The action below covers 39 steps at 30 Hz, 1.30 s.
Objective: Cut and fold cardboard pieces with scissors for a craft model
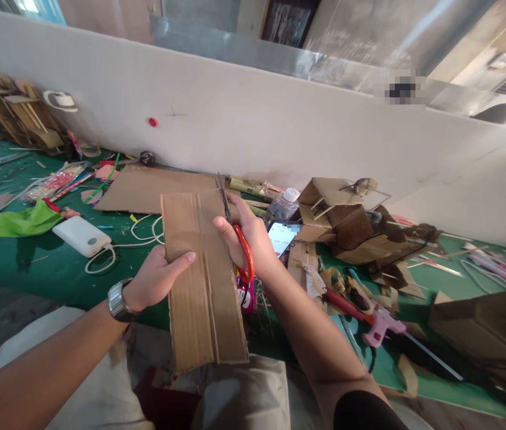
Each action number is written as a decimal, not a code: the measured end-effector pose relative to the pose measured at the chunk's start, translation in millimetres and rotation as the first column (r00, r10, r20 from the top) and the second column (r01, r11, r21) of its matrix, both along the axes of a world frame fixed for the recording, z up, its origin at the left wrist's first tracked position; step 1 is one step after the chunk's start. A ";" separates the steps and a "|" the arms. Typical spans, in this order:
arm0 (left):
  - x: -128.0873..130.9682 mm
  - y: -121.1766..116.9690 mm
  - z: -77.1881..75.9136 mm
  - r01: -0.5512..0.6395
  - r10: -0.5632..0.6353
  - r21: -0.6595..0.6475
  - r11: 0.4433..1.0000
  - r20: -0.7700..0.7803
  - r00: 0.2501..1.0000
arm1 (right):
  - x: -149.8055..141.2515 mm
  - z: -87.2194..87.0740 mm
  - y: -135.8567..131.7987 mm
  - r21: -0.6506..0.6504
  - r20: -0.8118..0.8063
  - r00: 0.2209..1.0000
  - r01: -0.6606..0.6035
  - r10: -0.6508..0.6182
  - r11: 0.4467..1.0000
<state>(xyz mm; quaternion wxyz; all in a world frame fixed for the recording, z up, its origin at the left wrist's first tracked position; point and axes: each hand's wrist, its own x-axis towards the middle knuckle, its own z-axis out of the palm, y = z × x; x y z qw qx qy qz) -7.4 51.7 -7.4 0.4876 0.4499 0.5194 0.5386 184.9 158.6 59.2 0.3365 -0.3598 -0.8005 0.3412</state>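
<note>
A long piece of brown cardboard (203,286) with creases down its length hangs over the front of the table. My left hand (157,278) grips its left edge, thumb on the face and the other fingers hidden behind. Red-handled scissors (244,254) are in my right hand (250,233), blades pointing up at the cardboard's upper right edge. How far the blades are apart cannot be made out. The right thumb lies near the cardboard's right edge. A lit phone (281,239) and a clear plastic bottle (283,204) are just beyond my right hand.
On the green table (6,260) lie a white power bank (82,235) with a cable, a green cloth (18,221) and a flat cardboard sheet (139,185). To the right are a pink glue gun (383,326) and cardboard constructions (354,230). A white partition (235,131) stands behind.
</note>
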 end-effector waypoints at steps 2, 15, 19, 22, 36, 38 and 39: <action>-0.6 0.4 1.6 0.004 -0.004 -0.017 1.000 0.020 1.000 | 0.9 1.4 0.1 -0.013 -0.006 1.000 -0.002 0.002 1.000; -1.1 -3.2 2.9 0.040 -0.040 0.016 0.999 -0.029 0.999 | 3.1 -0.4 -1.6 0.018 -0.026 0.998 -0.058 0.058 0.998; 0.6 -3.8 5.7 0.053 -0.052 -0.017 0.998 0.010 0.999 | 3.5 2.5 -0.6 0.008 0.003 1.000 -0.002 0.002 1.000; 0.5 -3.5 5.8 0.046 -0.045 -0.024 0.999 0.020 0.999 | 4.5 4.1 0.0 0.014 0.014 1.000 0.008 -0.008 1.000; 2.6 -4.9 11.5 0.054 -0.055 -0.039 0.998 -0.035 0.998 | 9.7 6.7 4.5 0.016 -0.071 0.996 0.055 -0.053 0.998; 1.8 -3.5 8.9 0.025 -0.026 -0.028 0.999 -0.016 1.000 | 12.1 7.1 5.5 0.016 -0.087 0.995 0.039 -0.038 0.999; 1.2 -2.6 7.6 0.003 -0.003 -0.018 1.000 -0.004 1.000 | 13.4 7.2 5.9 0.019 -0.093 0.995 0.028 -0.026 0.999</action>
